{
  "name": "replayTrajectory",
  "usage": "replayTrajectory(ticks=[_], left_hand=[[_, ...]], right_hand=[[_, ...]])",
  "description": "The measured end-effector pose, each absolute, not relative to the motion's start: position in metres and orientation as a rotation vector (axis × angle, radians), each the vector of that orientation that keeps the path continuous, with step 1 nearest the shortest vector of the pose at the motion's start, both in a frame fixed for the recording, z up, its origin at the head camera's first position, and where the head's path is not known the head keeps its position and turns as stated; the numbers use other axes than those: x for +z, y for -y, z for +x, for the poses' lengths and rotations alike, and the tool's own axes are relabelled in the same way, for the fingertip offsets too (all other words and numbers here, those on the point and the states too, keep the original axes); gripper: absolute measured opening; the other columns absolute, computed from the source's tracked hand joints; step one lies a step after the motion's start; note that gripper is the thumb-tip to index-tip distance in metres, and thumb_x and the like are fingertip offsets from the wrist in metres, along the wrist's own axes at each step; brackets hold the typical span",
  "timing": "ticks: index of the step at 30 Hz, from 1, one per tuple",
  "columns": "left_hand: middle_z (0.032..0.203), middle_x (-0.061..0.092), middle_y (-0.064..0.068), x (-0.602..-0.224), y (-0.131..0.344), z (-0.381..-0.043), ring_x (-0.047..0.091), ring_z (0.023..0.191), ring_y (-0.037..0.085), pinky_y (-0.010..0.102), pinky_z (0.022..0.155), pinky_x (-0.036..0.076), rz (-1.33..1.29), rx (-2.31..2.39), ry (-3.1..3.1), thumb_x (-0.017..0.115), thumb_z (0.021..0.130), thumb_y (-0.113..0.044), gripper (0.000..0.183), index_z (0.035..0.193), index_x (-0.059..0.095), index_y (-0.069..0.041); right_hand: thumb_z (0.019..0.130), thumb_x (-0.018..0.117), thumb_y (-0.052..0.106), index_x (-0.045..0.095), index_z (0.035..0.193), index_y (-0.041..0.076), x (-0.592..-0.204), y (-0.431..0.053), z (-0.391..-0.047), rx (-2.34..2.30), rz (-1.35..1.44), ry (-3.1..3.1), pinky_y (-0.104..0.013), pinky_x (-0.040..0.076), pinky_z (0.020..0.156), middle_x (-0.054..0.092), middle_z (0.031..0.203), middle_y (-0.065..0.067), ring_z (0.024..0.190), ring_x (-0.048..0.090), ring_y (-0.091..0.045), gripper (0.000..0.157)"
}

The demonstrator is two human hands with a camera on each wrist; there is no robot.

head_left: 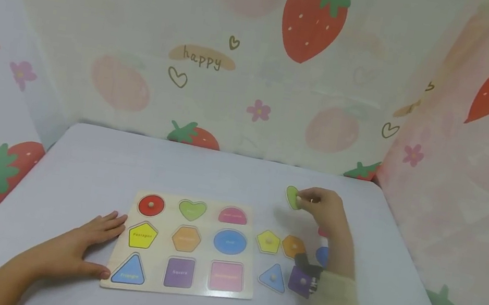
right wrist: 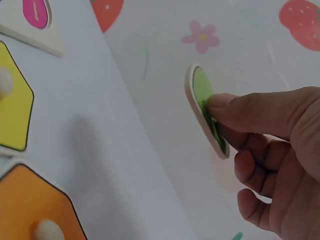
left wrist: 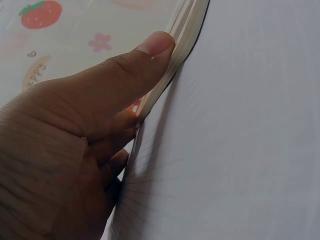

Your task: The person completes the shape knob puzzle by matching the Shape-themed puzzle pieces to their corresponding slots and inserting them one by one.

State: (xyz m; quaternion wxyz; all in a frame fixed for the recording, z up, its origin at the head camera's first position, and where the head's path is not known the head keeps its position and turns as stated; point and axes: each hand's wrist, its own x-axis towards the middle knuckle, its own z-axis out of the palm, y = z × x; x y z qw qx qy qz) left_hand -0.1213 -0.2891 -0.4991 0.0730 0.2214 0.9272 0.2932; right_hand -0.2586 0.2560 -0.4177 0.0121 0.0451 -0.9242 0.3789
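Note:
My right hand (head_left: 325,208) pinches a green heart-shaped puzzle piece (head_left: 292,197) between thumb and fingers, held up above the table and tilted on edge. In the right wrist view, the thumb presses the green face of the piece (right wrist: 202,90). My left hand (head_left: 73,248) lies at the left edge of the wooden shape board (head_left: 203,273), thumb and fingers spread and fingertips touching that edge. On the board, a red circle piece (head_left: 145,205) with a knob sits in the top left spot. The board's green heart spot (head_left: 192,210) is at top middle.
Right of the board lie knobbed pieces: a yellow pentagon (head_left: 265,245), an orange hexagon (head_left: 291,244), a blue triangle (head_left: 270,283) and a purple square (head_left: 296,279). A blue piece (head_left: 321,256) and a pink piece (head_left: 322,232) are partly hidden by my right arm. Strawberry-printed curtains surround the white table.

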Motion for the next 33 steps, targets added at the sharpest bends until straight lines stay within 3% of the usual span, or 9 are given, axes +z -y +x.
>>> replayTrajectory(ticks=[10,17,33], left_hand=[[0.167,0.033,0.006,-0.496,0.291,-0.121,0.023,0.153,0.046,-0.007,0.101,-0.002,0.644,0.865,-2.782,0.078,0.072,-0.071,0.103,0.155,0.047,-0.018],[0.168,0.031,0.005,-0.493,0.291,-0.124,0.021,0.154,0.045,-0.007,0.101,-0.003,0.639,0.864,-2.765,0.078,0.072,-0.071,0.103,0.156,0.046,-0.019],[0.167,0.032,0.004,-0.502,0.291,-0.123,0.021,0.154,0.044,-0.006,0.103,-0.002,0.638,0.884,-2.766,0.081,0.071,-0.069,0.104,0.155,0.047,-0.017]], right_hand=[[0.091,0.078,0.026,0.079,0.111,0.016,-0.408,-0.216,-0.256,1.244,0.102,2.811,-0.035,0.047,0.078,0.071,0.104,-0.005,0.096,0.056,-0.024,0.022],[0.091,0.078,0.025,0.079,0.110,0.018,-0.405,-0.189,-0.254,1.244,0.038,2.788,-0.035,0.047,0.080,0.070,0.104,-0.002,0.100,0.053,-0.024,0.020],[0.086,0.081,0.014,0.081,0.101,0.014,-0.412,-0.121,-0.246,1.265,0.358,2.636,-0.038,0.048,0.087,0.071,0.089,-0.001,0.097,0.059,-0.025,0.016]])
